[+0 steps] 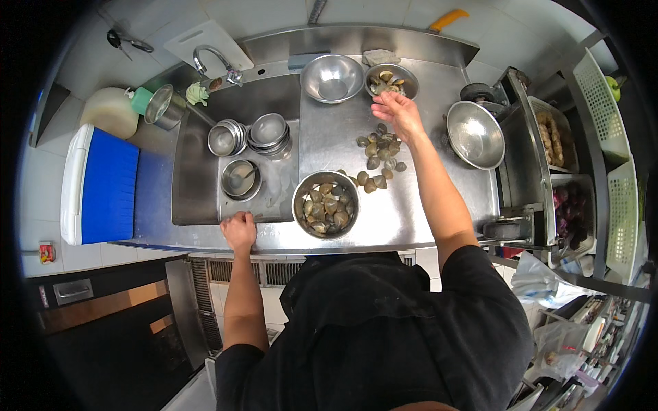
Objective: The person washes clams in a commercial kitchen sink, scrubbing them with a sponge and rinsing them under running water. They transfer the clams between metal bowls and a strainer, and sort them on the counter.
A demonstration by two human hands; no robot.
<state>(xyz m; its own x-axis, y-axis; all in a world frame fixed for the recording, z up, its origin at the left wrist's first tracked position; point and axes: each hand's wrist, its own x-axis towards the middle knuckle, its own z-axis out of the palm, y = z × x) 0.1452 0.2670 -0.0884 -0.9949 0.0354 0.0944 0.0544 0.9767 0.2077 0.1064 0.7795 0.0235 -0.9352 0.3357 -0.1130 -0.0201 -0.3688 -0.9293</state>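
Observation:
My right hand (398, 114) is over the near rim of a small steel bowl (412, 82) of clams, some with shells apart. Its fingers are slightly spread, and no object shows in them. Loose clams (383, 149) lie scattered on the steel counter below that hand. Closer to me stands a deep steel pot (296, 205) holding many whole clams (329, 208). My left hand (239, 230) rests, fingers curled, at the front edge of the sink (198, 205); its palm side is hidden. Beside the small bowl sits a wider steel bowl (331, 77) with nothing in it.
Stacked steel bowls (268, 131) and a bowl of cloudy liquid (239, 177) sit in the sink under a faucet (216, 59). A blue cooler box (108, 185) stands left. At right are a perforated steel colander (475, 136) and a rack with bins of ginger (550, 138) and onions (568, 208).

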